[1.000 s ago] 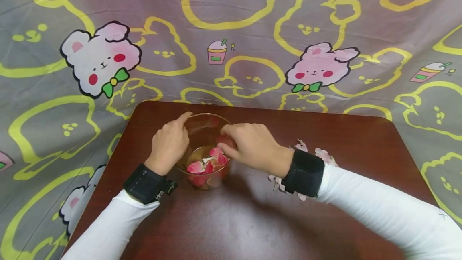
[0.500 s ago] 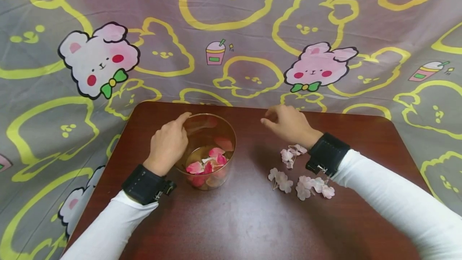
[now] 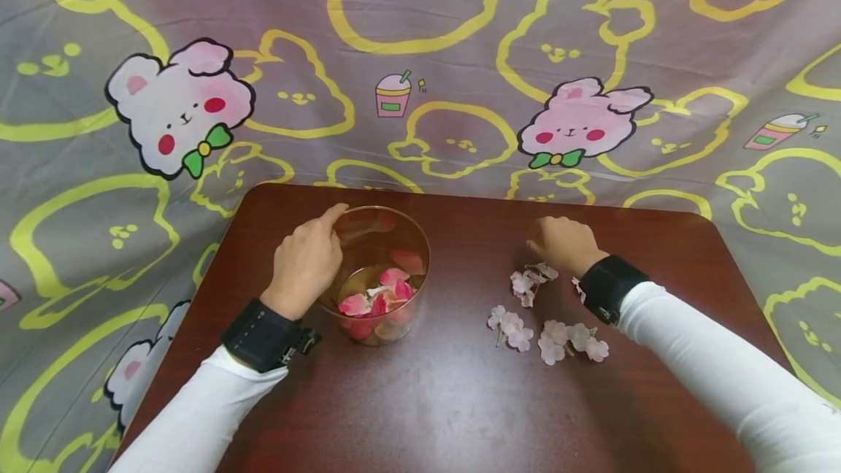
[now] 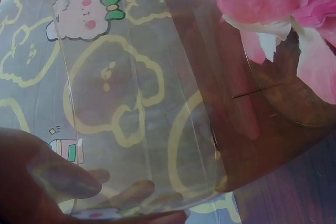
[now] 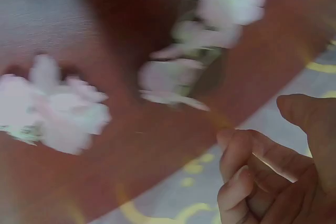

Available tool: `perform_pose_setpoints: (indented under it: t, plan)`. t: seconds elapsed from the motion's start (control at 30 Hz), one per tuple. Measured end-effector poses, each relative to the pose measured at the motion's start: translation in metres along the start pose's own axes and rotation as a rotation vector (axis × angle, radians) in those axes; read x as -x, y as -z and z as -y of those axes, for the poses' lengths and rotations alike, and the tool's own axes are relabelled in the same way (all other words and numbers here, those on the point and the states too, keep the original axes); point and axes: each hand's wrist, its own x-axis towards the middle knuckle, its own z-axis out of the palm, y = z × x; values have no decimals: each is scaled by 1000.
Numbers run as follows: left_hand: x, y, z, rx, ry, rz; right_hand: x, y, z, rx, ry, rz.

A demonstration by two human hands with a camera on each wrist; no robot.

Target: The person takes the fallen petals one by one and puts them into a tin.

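Note:
My left hand [image 3: 307, 261] grips the left side of a clear round container [image 3: 381, 239], its thumb and fingers on either side of the wall in the left wrist view. Inside, at the bottom, lie red-pink and white flower petals [image 3: 394, 290]. My right hand [image 3: 563, 243] is over the table's far right part, fingers loosely curled with nothing between them; in the right wrist view its thumb stands apart. Close below it are pale pink artificial blossoms [image 3: 528, 283], with another small cluster [image 3: 580, 289] partly hidden by the wrist.
Further pale blossom clusters lie nearer on the dark red-brown table [image 3: 420, 414], one [image 3: 511, 328] on the left and a wider one [image 3: 571, 341] on the right. A grey curtain [image 3: 460, 71] printed with cartoon animals hangs right behind the table.
My right hand has left the container's mouth and moved right, to just beyond the blossoms, which its arm had partly covered. My left hand and the container have stayed in place.

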Motion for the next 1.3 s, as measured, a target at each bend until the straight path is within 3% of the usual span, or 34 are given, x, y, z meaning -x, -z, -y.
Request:
perform_pose_setpoints:
  t: [0.27, 0.4, 0.83, 1.3]
  plan:
    - [-1, 3, -3, -4, -13, -12, 6, -27, -22, 75, -56, 98]
    - [0, 4, -3, -4, -12, -6, 8, -37, -27, 92, -49, 95]
    - [0, 1, -4, 4, -20, -13, 13, -41, -29, 114, -6, -22]
    - [0, 1, -1, -4, -10, 2, 7, -13, -13, 15, 3, -168]
